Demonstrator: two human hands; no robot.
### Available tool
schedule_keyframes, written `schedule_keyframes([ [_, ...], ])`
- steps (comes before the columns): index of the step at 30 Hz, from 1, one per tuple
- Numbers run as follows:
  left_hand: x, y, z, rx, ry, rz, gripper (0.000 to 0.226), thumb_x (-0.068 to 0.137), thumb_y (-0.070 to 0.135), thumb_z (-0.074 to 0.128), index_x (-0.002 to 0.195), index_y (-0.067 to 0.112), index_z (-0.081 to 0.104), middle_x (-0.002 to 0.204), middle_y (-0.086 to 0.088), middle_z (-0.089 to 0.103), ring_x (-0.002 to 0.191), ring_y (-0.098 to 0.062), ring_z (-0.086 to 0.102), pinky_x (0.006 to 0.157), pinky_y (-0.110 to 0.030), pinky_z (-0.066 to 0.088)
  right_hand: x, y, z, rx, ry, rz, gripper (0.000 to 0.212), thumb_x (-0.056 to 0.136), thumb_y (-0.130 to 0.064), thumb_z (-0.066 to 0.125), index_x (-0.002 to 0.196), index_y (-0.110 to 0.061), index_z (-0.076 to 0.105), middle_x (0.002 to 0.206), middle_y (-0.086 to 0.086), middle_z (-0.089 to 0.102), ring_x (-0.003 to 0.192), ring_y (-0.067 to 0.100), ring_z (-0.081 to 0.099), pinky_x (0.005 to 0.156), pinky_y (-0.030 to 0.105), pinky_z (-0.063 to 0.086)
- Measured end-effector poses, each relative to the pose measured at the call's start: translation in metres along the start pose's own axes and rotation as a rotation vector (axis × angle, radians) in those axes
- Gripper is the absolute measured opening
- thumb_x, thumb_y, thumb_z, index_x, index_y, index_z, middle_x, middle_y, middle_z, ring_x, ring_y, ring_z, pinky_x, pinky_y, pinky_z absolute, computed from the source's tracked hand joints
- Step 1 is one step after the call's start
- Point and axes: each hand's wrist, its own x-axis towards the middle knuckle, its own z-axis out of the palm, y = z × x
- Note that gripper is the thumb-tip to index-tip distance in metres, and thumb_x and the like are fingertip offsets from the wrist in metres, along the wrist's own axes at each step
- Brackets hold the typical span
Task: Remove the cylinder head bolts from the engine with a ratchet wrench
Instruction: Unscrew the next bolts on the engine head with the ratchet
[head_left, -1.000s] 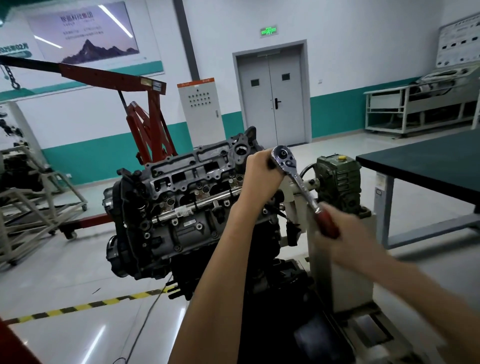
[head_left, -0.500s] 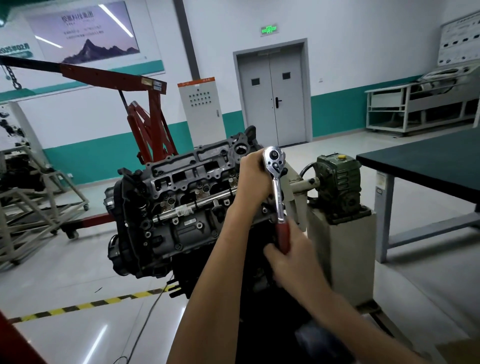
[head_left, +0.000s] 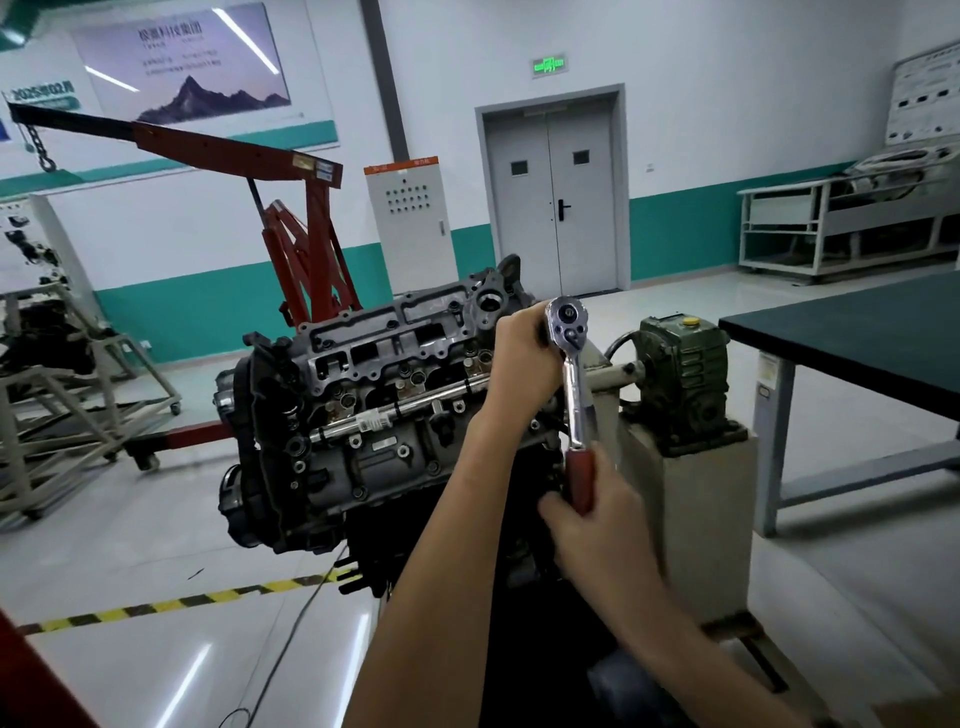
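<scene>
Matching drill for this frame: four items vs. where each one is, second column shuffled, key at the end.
Items:
1. left hand
2. right hand
3. gearbox
4. engine crane

Places:
a. behind the engine, on its left
b. gripping the ratchet wrench by its red handle
c. on the pedestal right of the engine
d. curled at the ratchet wrench's head

Pairs: 1-d, 2-b, 3-c, 4-a
</scene>
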Motion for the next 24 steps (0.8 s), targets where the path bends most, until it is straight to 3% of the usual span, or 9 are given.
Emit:
schedule_keyframes([
  [2, 0.001, -0.001, 0.0, 0.01, 0.0, 0.018, 0.049, 0.081, -0.009, 0.06, 0.051, 0.024, 0.038, 0.05, 0.005, 0.037, 0.053, -0.007, 0.026, 0.051, -0.024, 0.026, -0.003, -0.003, 0.013, 0.077, -0.028, 0.02, 0.027, 0.076, 0.001, 0.058, 0.075, -0.023, 0.046, 0.048, -0.006, 0.043, 0.036, 0.004, 0.042, 0.038, 0.018, 0.038],
  [6, 0.002, 0.0, 0.0, 0.004, -0.04, -0.021, 0.035, 0.082, -0.003, 0.063, 0.053, 0.011, 0.049, 0.049, 0.003, 0.045, 0.052, -0.005, 0.032, 0.05, -0.02, 0.03, 0.022, 0.005, -0.049, -0.235, -0.208, -0.05, 0.035, 0.076, 0.002, 0.063, 0.083, -0.029, 0.048, 0.062, -0.001, 0.052, 0.048, 0.008, 0.05, 0.048, 0.02, 0.045],
  [9, 0.003, 0.005, 0.001, 0.014, -0.087, -0.034, 0.025, 0.082, -0.001, 0.061, 0.06, -0.008, 0.052, 0.056, -0.02, 0.049, 0.057, -0.015, 0.034, 0.054, -0.028, 0.03, 0.054, -0.006, -0.103, -0.525, -0.31, -0.193, 0.04, 0.076, 0.006, 0.065, 0.091, -0.026, 0.046, 0.062, -0.006, 0.05, 0.052, -0.002, 0.053, 0.05, 0.008, 0.041],
  [11, 0.003, 0.006, -0.001, 0.009, -0.077, -0.037, 0.026, 0.081, -0.004, 0.058, 0.058, -0.007, 0.047, 0.055, -0.013, 0.043, 0.057, -0.015, 0.031, 0.053, -0.028, 0.027, 0.065, -0.012, -0.114, -0.617, -0.276, -0.29, 0.038, 0.073, 0.009, 0.066, 0.09, -0.021, 0.049, 0.058, -0.013, 0.047, 0.051, -0.003, 0.051, 0.049, 0.003, 0.036],
  [15, -0.002, 0.004, -0.006, -0.017, -0.053, -0.03, 0.036, 0.082, -0.004, 0.061, 0.053, 0.015, 0.048, 0.051, 0.004, 0.043, 0.05, -0.006, 0.031, 0.05, -0.022, 0.029, 0.035, -0.001, -0.072, -0.45, -0.139, -0.159, 0.03, 0.076, -0.002, 0.067, 0.08, -0.024, 0.048, 0.054, -0.005, 0.045, 0.047, 0.013, 0.044, 0.05, 0.014, 0.035],
  [17, -0.001, 0.002, -0.006, -0.01, -0.034, -0.021, 0.047, 0.083, -0.005, 0.061, 0.05, 0.022, 0.04, 0.048, 0.01, 0.038, 0.048, -0.003, 0.029, 0.05, -0.02, 0.028, 0.011, 0.002, -0.032, -0.262, -0.027, -0.089, 0.031, 0.074, -0.001, 0.066, 0.073, -0.024, 0.045, 0.052, -0.005, 0.045, 0.045, 0.009, 0.043, 0.048, 0.015, 0.034],
  [20, 0.0, 0.002, -0.005, -0.008, -0.021, -0.018, 0.051, 0.085, -0.002, 0.062, 0.05, 0.026, 0.037, 0.049, 0.012, 0.035, 0.051, -0.003, 0.027, 0.051, -0.022, 0.028, -0.004, -0.003, 0.015, 0.061, -0.003, -0.007, 0.03, 0.073, 0.003, 0.059, 0.069, -0.022, 0.044, 0.046, -0.008, 0.042, 0.036, 0.004, 0.039, 0.037, 0.012, 0.033],
  [22, 0.0, 0.001, -0.005, -0.002, -0.033, -0.039, 0.05, 0.085, -0.001, 0.062, 0.049, 0.025, 0.038, 0.046, 0.014, 0.036, 0.05, -0.004, 0.028, 0.051, -0.022, 0.028, 0.0, -0.003, 0.009, 0.013, -0.031, -0.035, 0.035, 0.073, 0.002, 0.06, 0.069, -0.028, 0.043, 0.046, -0.009, 0.041, 0.037, 0.004, 0.041, 0.039, 0.009, 0.033],
  [24, 0.001, 0.001, -0.007, 0.001, -0.045, -0.056, 0.045, 0.084, -0.002, 0.062, 0.049, 0.018, 0.043, 0.045, 0.014, 0.039, 0.049, -0.004, 0.031, 0.051, -0.021, 0.031, 0.015, 0.001, -0.03, -0.207, -0.121, -0.123, 0.037, 0.073, 0.001, 0.064, 0.075, -0.032, 0.046, 0.053, -0.008, 0.045, 0.045, 0.001, 0.047, 0.045, 0.007, 0.037],
])
